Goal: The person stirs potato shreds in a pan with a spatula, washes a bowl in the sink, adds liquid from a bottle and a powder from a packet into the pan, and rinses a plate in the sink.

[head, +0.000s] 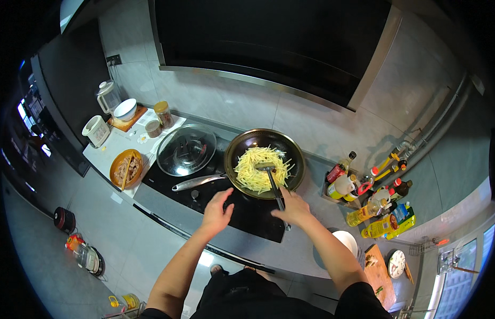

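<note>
A wok (pixel 298 175) stands on the black glass hob (pixel 247 219), holding a heap of pale yellow shredded potato (pixel 251 169). A spatula (pixel 273 185) lies with its head on the shreds, and its dark handle slopes over the wok's near rim. Over that handle is my right hand (pixel 297 209), thumb and fingers spread; whether they touch it I cannot tell. My left hand (pixel 217 213) hovers over the hob's front, fingers apart and holding nothing. Just beyond it the wok's metal handle (pixel 197 182) points left.
Left of the wok lies a glass lid (pixel 186 149). An orange bowl (pixel 115 169) holds meat pieces and chopsticks (pixel 127 171). Sauce bottles (pixel 343 187) and oil bottles (pixel 365 213) crowd the right. A white bowl (pixel 345 239) and a cutting board (pixel 381 275) sit beside my right arm.
</note>
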